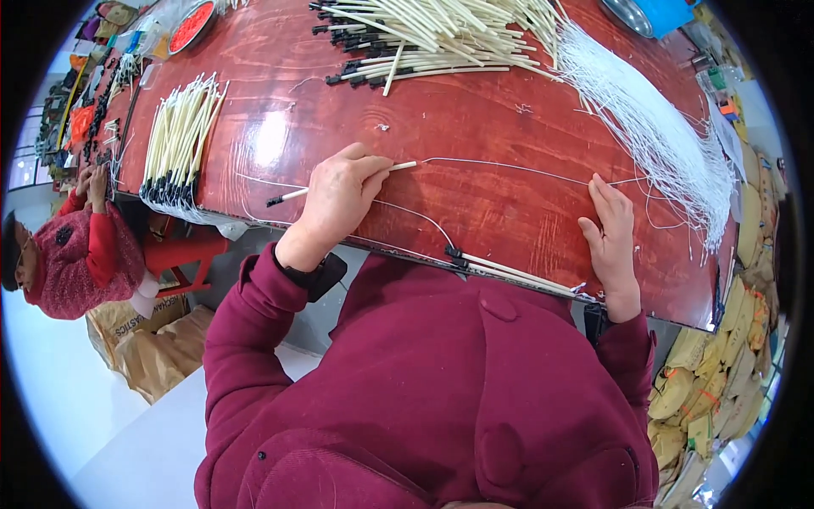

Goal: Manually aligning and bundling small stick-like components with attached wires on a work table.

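Note:
My left hand (339,193) is closed around a cream-coloured stick (405,165) with a black end piece, held just above the table. A thin white string (509,165) runs from near the stick's right tip to my right hand (610,225). There the fingers are stretched out with the thumb apart, and the fingertips lie on or beside the string. Whether they press it down cannot be made out. By the front edge, between my hands, lie a couple of similar sticks (517,271) with black ends, and loose string loops beside them.
The red wooden table (475,123) carries a large pile of sticks (432,34) at the back and a standing-out bundle of sticks (178,140) at left. White strings (653,119) spread at right. A bowl of red pieces (191,30) stands far left; another person (85,254) sits there.

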Tool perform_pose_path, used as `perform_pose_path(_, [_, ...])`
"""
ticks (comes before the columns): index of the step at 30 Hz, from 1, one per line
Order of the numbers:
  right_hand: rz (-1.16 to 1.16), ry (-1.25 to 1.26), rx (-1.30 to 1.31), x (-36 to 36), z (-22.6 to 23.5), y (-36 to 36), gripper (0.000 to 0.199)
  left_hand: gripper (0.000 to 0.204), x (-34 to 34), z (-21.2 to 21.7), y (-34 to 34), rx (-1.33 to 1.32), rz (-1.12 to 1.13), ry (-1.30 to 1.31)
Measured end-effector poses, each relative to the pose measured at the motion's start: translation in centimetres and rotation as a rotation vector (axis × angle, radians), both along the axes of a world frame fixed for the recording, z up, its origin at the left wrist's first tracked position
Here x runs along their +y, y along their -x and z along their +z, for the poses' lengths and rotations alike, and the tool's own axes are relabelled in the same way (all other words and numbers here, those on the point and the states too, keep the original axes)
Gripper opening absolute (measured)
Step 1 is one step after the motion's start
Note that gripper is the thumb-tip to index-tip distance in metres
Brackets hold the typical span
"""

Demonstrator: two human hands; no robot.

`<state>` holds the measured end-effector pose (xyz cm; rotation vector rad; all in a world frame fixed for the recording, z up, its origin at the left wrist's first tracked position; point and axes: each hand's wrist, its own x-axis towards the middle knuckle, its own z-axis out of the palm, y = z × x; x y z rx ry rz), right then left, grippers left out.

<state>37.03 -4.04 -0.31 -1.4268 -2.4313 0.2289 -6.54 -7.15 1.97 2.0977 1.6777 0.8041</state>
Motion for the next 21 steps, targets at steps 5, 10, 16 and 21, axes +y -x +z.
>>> perform_pose_path(5, [0.007,-0.005,-0.002,0.1,0.1,0.1,0.059,0.013,0.3,-0.1,-0.3,-0.011,0.027,0.029])
perform_pose_path(10, [0.004,-0.004,0.003,0.4,0.3,-0.3,0.062,0.012,0.6,-0.2,-1.1,-0.020,0.022,0.005])
perform_pose_path(16, [0.005,-0.002,-0.003,0.2,0.6,-0.4,0.066,0.013,0.8,-0.2,-1.6,-0.005,0.028,0.041])
perform_pose_path(21, [0.007,0.025,-0.046,-0.4,1.3,0.0,0.070,0.012,0.6,-0.1,-1.7,0.000,0.011,-0.004])
